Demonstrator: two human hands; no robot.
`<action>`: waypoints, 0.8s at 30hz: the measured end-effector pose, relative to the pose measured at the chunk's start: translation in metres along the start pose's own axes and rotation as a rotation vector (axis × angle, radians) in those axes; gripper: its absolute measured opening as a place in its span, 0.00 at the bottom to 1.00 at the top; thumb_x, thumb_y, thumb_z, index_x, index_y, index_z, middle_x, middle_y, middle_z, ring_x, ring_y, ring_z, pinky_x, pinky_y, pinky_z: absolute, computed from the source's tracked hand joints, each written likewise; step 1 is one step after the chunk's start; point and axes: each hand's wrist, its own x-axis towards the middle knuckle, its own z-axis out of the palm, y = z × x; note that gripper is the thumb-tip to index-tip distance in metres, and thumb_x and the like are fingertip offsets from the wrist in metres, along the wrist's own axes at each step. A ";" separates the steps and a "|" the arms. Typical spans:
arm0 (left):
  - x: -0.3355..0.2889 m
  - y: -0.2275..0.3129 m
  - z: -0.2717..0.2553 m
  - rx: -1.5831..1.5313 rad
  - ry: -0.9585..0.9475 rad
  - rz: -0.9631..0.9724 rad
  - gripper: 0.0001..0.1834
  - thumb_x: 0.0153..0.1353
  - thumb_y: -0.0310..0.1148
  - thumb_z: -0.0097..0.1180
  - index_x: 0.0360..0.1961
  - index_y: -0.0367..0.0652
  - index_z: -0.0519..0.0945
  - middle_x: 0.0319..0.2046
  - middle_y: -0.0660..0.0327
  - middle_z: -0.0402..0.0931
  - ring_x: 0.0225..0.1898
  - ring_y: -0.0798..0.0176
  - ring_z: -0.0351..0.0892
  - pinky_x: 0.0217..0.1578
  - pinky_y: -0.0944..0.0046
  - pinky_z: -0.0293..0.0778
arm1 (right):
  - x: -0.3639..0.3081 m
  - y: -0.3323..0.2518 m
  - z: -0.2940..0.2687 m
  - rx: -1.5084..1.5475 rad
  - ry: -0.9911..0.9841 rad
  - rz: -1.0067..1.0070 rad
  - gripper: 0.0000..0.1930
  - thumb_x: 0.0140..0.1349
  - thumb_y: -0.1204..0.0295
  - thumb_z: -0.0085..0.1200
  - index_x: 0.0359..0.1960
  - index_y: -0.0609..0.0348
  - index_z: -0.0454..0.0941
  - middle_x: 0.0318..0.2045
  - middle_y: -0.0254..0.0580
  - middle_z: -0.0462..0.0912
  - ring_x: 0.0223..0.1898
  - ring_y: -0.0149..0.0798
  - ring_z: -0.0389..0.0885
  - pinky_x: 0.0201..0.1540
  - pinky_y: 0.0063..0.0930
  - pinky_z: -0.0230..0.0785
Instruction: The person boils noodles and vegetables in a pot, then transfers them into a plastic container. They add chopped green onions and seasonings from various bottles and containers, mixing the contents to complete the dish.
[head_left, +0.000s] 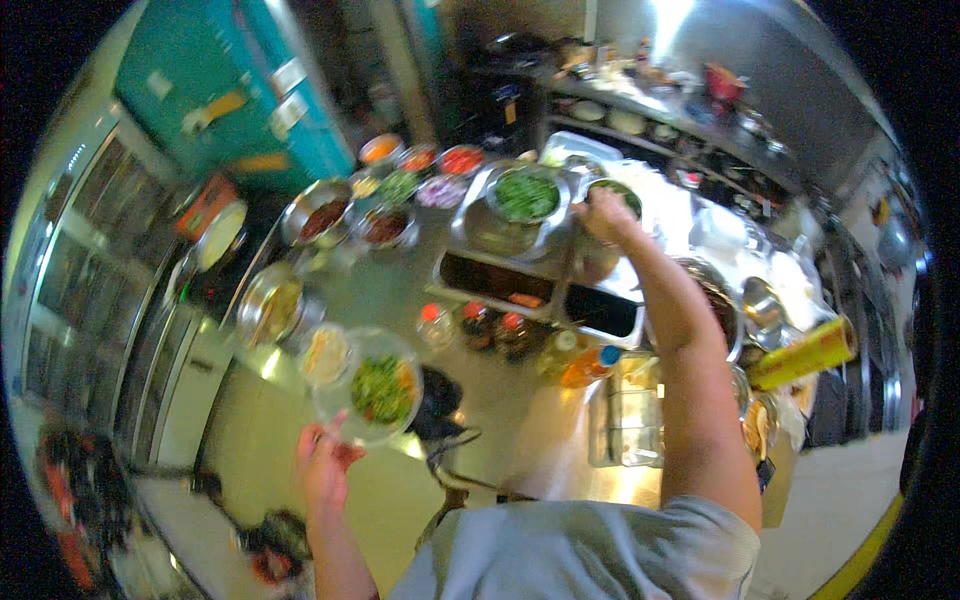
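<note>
My left hand (pixel 325 465) is beside the near rim of a clear bowl (pixel 338 408) at the left. Its fingers are apart, one stretched toward the rim; whether it touches is blurred. The bowl holds chopped greens (pixel 383 390) with some orange bits at one side. A small cup of pale food (pixel 326 354) adjoins its far left rim. My right arm reaches far across the counter. My right hand (pixel 606 214) is closed at a metal bowl of dark greens (pixel 624 196), its fingertips hidden. Left of it, bright green leaves (pixel 526 196) fill another bowl.
Bowls of chopped red, orange and purple food line the back, with a purple one (pixel 442 192). Dark rectangular trays (pixel 495 280) stand mid-counter, behind red-capped bottles (pixel 475 325) and an orange bottle (pixel 590 367). A yellow roll (pixel 803 354) lies right. A loaded shelf (pixel 660 120) stands behind.
</note>
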 end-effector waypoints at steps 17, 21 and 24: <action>0.118 0.023 0.268 0.163 -0.481 -0.135 0.07 0.66 0.25 0.56 0.40 0.40 0.69 0.34 0.54 0.77 0.29 0.53 0.88 0.28 0.54 0.88 | 0.052 0.048 -0.008 0.357 0.436 0.198 0.29 0.71 0.47 0.49 0.38 0.66 0.86 0.41 0.65 0.85 0.44 0.63 0.84 0.49 0.52 0.74; 0.143 0.004 0.316 0.161 -0.501 -0.143 0.08 0.65 0.24 0.56 0.40 0.40 0.69 0.33 0.55 0.77 0.28 0.52 0.87 0.29 0.53 0.88 | 0.024 -0.011 -0.052 1.329 0.338 0.012 0.26 0.72 0.47 0.51 0.23 0.53 0.77 0.16 0.27 0.71 0.17 0.25 0.68 0.18 0.25 0.56; 0.150 0.002 0.327 0.187 -0.502 -0.132 0.08 0.66 0.26 0.57 0.42 0.41 0.70 0.35 0.56 0.77 0.31 0.50 0.87 0.34 0.48 0.89 | -0.020 -0.070 -0.068 1.328 0.126 -0.185 0.21 0.73 0.53 0.54 0.26 0.55 0.80 0.20 0.30 0.77 0.19 0.27 0.72 0.21 0.25 0.62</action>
